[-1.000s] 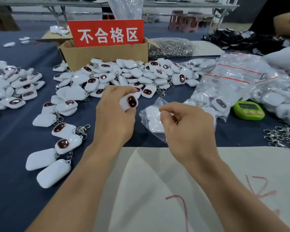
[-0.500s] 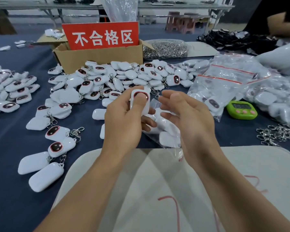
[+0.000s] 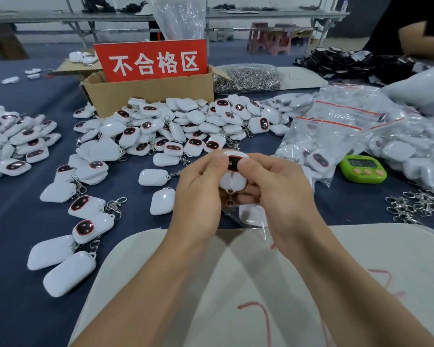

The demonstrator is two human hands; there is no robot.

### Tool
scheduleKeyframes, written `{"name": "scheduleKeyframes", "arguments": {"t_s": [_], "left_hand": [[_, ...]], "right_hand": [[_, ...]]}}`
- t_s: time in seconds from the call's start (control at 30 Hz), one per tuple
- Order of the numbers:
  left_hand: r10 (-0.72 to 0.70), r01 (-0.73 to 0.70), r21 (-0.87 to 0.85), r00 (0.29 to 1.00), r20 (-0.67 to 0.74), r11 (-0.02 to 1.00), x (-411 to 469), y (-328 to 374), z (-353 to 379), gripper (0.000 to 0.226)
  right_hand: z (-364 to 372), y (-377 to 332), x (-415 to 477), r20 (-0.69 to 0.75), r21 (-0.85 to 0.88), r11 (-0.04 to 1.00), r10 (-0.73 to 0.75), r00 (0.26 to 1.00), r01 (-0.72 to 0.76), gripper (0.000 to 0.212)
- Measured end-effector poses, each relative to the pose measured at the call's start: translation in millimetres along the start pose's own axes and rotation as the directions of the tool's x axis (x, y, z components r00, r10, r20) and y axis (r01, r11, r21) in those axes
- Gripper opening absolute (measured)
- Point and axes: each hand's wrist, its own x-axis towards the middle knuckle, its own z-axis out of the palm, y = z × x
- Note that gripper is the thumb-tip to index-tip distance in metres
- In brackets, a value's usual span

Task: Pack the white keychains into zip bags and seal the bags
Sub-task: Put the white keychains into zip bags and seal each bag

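I hold one white keychain with a dark, red-rimmed face between both hands at the table's middle. My left hand grips its left side and my right hand covers its right side, thumb on the dark face. A clear zip bag with white keychains inside hangs under my right hand, partly hidden by it. A large heap of loose white keychains lies behind my hands, and more lie at the left.
A cardboard box with a red sign stands at the back. Filled zip bags pile up at the right beside a green timer. Metal clasps lie at the right edge. A white mat lies in front of me.
My hands have come together: the left brought the keychain from the left to the zip bag's mouth, and the right thumb now presses on its face.
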Motion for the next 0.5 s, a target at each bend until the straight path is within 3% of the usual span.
{"name": "scheduleKeyframes", "arguments": {"t_s": [0.27,0.5], "left_hand": [[-0.053,0.051,-0.115,0.998,-0.016,0.992,3.3,0.0,-2.8,0.030],[-0.079,0.079,-0.109,0.997,0.004,0.991,4.7,2.4,-2.0,0.017]], "right_hand": [[6.3,6.0,0.3,-0.003,-0.100,0.993,-0.064,0.998,0.064,0.024],[6.3,7.2,0.1,0.000,-0.091,0.994,-0.060,0.998,0.059,0.023]]}}
